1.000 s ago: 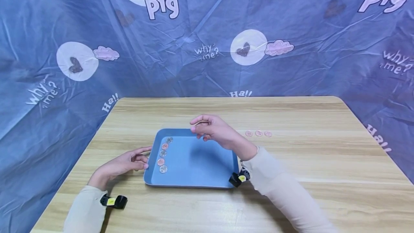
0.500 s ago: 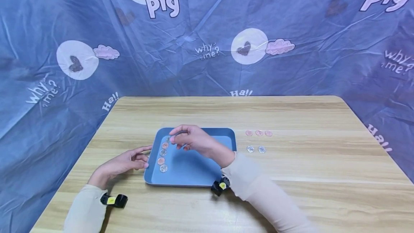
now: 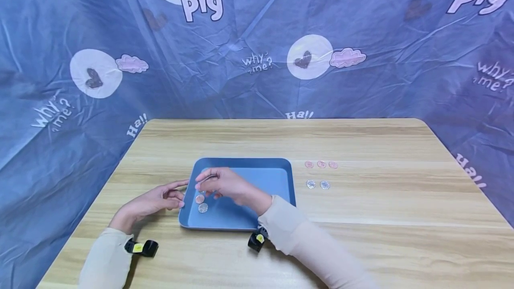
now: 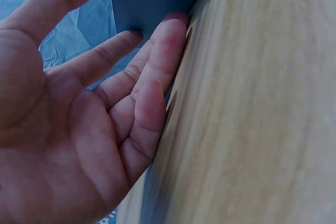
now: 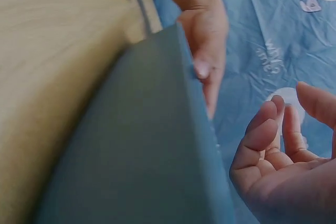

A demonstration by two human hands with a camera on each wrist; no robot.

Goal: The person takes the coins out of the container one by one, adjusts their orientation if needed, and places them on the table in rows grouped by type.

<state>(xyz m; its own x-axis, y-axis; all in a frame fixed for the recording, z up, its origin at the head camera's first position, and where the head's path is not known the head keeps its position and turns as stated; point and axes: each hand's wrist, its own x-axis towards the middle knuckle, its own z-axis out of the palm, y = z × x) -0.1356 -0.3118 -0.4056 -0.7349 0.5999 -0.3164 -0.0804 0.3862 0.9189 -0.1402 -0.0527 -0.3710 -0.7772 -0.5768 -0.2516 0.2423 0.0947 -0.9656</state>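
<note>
A blue rectangular tray (image 3: 241, 229) lies on the wooden table. My left hand (image 3: 154, 202) touches the outside of its left wall, fingertips against it and fingers fairly straight, as the left wrist view shows. Over the left part of the tray hovers my right hand (image 3: 226, 186); thumb and fingers are loosely bent and apart, with nothing seen between them in the right wrist view. Below its fingertips, a copper-coloured coin (image 3: 200, 199) and a silver coin (image 3: 202, 208) lie along the tray's left side. Coins farther up that column are hidden behind the right hand.
Right of the tray, three copper-coloured coins (image 3: 321, 164) form a row on the table (image 3: 401, 200). Two silver coins (image 3: 318, 184) lie nearer than that row. A blue printed cloth (image 3: 257, 88) hangs behind the table and along its sides.
My right hand has moved left and nearer across the tray, covering the upper coins there. Its arm has uncovered two silver coins on the table. The left hand has stayed in place.
</note>
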